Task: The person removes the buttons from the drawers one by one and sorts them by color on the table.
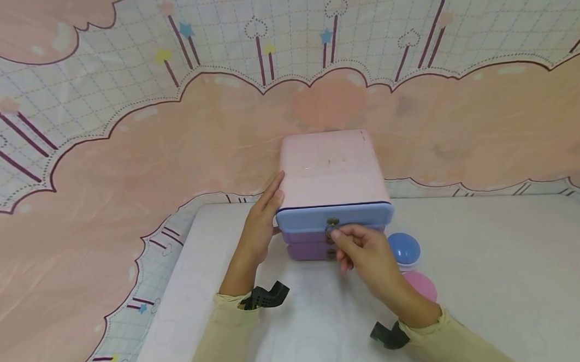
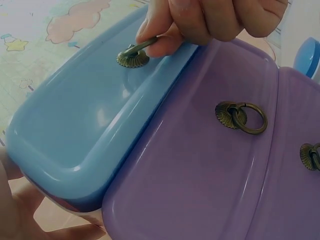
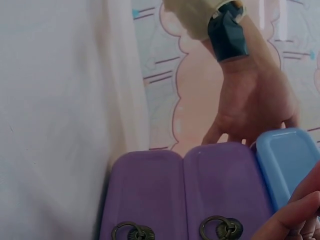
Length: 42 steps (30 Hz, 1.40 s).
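A small drawer cabinet [image 1: 331, 168] with a pink top stands on the white table. Its top drawer [image 1: 302, 220] has a blue front that juts out past the two purple drawers [image 2: 165, 175] below. My right hand [image 1: 370, 253] pinches the brass ring pull [image 2: 142, 46] of the blue drawer between thumb and finger. Against the cabinet's left side rests my left hand [image 1: 260, 229], its fingers extended along the wall. Both purple fronts carry brass ring pulls [image 2: 252, 119] that hang free.
To the right of the cabinet sit a round blue-lidded container [image 1: 404, 248] and a round pink object [image 1: 421, 286], partly behind my right forearm. A patterned cloth backdrop [image 1: 218, 135] rises behind the white table [image 1: 496, 268].
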{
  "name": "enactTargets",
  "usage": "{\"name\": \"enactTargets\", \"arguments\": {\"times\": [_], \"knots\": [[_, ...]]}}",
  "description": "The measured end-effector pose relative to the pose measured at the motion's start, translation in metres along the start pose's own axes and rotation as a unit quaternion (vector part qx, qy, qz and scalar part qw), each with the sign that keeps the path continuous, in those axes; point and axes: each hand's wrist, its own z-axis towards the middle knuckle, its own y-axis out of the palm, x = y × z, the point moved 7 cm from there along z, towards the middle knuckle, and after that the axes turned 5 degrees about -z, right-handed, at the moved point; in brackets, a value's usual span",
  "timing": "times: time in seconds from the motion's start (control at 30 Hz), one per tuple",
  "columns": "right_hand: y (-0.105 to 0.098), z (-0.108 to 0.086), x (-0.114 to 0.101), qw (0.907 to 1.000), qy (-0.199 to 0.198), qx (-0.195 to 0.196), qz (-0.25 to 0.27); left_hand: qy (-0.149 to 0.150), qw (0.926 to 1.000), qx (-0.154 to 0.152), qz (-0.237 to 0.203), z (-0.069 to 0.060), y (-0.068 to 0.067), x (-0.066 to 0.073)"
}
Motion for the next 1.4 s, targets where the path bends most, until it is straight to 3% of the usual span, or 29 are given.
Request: {"name": "enactTargets", "arguments": {"times": [0.73, 1.13, 1.4], "knots": [[0.001, 0.013, -0.002, 0.9992, -0.004, 0.011, 0.039, -0.007, 0.9994, -0.004, -0.034, 0.0, 0.001, 0.001], [-0.001, 0.015, -0.001, 0.9996, -0.007, 0.012, 0.024, -0.011, 0.9992, -0.001, -0.037, -0.001, 0.0, 0.001], [-0.001, 0.011, 0.002, 0.9998, -0.002, -0.014, 0.012, -0.007, 0.9992, -0.002, -0.038, 0.0, 0.001, 0.001]]}}
